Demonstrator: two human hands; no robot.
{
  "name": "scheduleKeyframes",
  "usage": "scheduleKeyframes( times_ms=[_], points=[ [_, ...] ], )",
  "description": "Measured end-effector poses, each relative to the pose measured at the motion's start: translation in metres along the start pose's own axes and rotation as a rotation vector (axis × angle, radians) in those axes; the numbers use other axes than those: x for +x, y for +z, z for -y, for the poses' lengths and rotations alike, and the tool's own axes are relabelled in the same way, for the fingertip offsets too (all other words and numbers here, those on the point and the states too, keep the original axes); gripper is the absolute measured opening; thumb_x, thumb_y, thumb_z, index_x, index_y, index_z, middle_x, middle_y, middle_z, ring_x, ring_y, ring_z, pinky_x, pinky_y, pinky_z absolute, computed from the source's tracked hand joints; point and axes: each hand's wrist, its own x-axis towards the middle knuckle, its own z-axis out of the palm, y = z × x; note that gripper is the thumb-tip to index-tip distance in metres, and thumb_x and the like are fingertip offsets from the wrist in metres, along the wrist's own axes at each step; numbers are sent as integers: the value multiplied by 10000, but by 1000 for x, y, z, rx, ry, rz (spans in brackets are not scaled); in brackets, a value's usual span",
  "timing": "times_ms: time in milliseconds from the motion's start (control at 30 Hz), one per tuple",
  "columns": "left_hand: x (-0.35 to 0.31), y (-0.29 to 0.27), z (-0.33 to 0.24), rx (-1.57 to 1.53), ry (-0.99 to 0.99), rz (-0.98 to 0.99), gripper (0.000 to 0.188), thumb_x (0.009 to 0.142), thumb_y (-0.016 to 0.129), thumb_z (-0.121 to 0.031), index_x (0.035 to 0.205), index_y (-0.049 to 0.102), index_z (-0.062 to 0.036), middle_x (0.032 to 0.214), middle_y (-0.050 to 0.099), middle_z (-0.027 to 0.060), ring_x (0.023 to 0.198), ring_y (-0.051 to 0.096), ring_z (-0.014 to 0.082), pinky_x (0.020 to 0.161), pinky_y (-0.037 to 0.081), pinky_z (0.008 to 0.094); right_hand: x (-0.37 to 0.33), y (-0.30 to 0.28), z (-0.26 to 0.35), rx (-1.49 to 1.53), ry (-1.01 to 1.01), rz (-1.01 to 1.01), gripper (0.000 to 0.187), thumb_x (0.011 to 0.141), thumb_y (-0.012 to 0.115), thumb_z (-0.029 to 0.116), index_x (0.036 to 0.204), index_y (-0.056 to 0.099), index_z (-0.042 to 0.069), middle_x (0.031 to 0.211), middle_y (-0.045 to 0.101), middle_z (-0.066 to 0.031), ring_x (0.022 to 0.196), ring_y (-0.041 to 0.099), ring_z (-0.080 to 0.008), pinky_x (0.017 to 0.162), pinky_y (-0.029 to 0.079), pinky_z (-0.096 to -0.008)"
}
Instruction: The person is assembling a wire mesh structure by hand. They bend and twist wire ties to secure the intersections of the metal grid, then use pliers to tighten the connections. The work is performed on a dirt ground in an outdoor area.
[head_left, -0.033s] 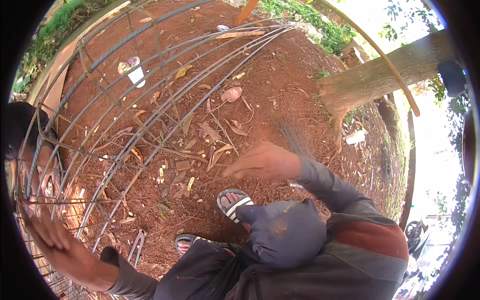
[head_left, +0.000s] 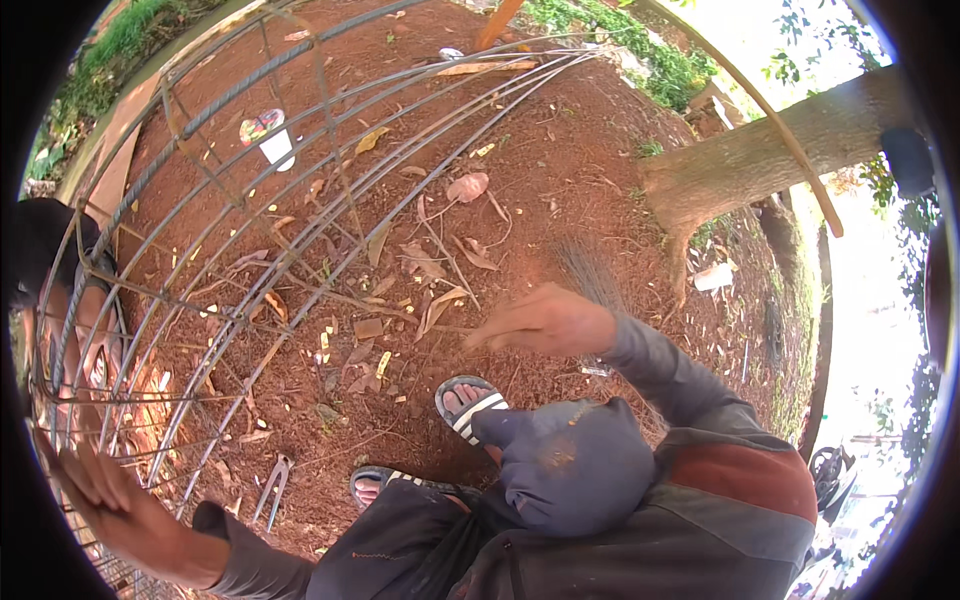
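At the far left, a cage of steel reinforcing bars [head_left: 215, 345] with rusty cross ties curves over the ground. My left hand [head_left: 125, 510] is at its near lower end, fingers stretched out flat against the bars, and I see nothing gripped in it. Over the soil at the middle is my right hand [head_left: 550, 322], slightly blurred. Its fingers are pressed together and point left; a faint thin line lies near their tips, but I cannot make out what they hold. Steel pincers [head_left: 272, 490] lie on the ground between my left forearm and my sandalled foot [head_left: 370, 487].
Another person's bare legs [head_left: 95, 340] stand beyond the cage at left. Dry leaves [head_left: 440, 308] and a white cup [head_left: 277, 150] litter the red soil. A leaning tree trunk [head_left: 770, 140] is at upper right, with a bundle of thin dark wires [head_left: 590, 275] on the ground below.
My right hand has moved slightly right, away from the cage. My left hand has shifted a little left and down along the bars. The pincers stay where they were.
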Motion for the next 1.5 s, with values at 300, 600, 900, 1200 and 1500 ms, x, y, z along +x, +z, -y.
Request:
scheduleKeyframes(
  times_ms=[300,600,900,1200,1500],
  points=[
    [4,-60,-53,678,168,-709,435,1040,461,-76,1461,417,22,1101,486,140,787,459,128,683,453,268,-46,-50,-26,359,488,208,306,1017,539,210,1279,630,81,1118,716,-167,914,715,-222,743,562,-346],
    [-27,-127,-78,421,157,-471,373,1034,511,-131,1370,484,28,719,328,-16,581,250,80,499,240,240,-1,-47,-21,903,68,76,374,1011,574,226,1294,584,-19,1030,717,-166,810,708,-194,627,540,-303],
    [-105,88,57,573,-406,101,201,1045,425,-196,1191,504,-82,583,462,-32,449,364,57,413,269,231,130,11,55,1050,19,-192,398,1060,447,288,1264,595,-21,1164,665,-168,1037,677,-267,918,580,-396],
    [-159,98,110,710,-345,446,183,1003,527,-80,1182,524,-39,598,558,133,492,585,235,480,417,359,148,49,82,1457,147,-335,489,1048,495,320,1377,477,-42,1016,584,-28,934,638,-162,843,602,-368],
    [-186,86,122,784,-442,671,243,960,563,-44,1202,542,-57,644,584,207,555,622,395,476,430,437,154,27,64,1421,130,-465,368,1035,548,333,1248,595,36,855,464,66,649,372,-21,534,345,-196]
  ],
)
